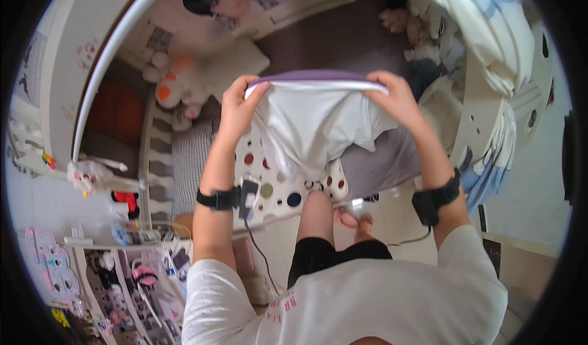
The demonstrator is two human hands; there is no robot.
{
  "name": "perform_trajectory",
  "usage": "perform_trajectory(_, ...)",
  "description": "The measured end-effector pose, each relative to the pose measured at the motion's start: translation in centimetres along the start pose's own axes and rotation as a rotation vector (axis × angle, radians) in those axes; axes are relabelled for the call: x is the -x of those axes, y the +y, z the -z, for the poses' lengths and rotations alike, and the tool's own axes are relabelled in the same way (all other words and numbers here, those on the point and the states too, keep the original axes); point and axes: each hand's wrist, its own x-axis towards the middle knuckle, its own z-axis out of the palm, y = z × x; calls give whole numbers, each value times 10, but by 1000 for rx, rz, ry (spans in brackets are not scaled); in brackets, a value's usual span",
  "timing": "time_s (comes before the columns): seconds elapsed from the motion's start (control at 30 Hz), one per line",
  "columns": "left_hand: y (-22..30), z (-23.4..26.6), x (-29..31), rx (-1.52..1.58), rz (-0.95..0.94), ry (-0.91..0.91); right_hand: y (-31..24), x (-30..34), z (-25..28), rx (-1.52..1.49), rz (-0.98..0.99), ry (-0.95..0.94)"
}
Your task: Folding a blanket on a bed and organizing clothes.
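Stretched between my two hands is a white cloth (pixel 318 121) with a purple band along its upper edge; it looks like a garment, though its exact kind does not show. My left hand (pixel 241 106) pinches the left end of that edge, thumb on the near side. At the other end my right hand (pixel 395 100) grips the same edge. The white part hangs in loose folds toward me, above a cream pad with coloured dots (pixel 265 190). One of my knees rests at the pad's near edge.
The bed has a grey-purple sheet (pixel 383 161), a checked pillow (pixel 190 161) and a plush toy (pixel 174 91) on the left. White curtains (pixel 484 33) hang at the right. Shelves of small toys (pixel 135 284) stand at the lower left. Cables trail from both forearm straps.
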Motion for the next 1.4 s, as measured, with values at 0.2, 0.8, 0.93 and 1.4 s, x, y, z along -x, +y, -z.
perform_trajectory(0.2,8,-11,-41,25,-50,-218,-14,-4,20,-205,-42,62)
perform_trajectory(0.8,-122,-172,-202,379,-544,-445,91,-38,-40,-153,-231,617)
perform_trajectory(0.93,-179,-209,-254,555,-539,-510,110,-76,-64,-41,-405,637)
perform_trajectory(1.4,-279,-278,-447,816,-575,-573,188,-288,-77,273,-539,838)
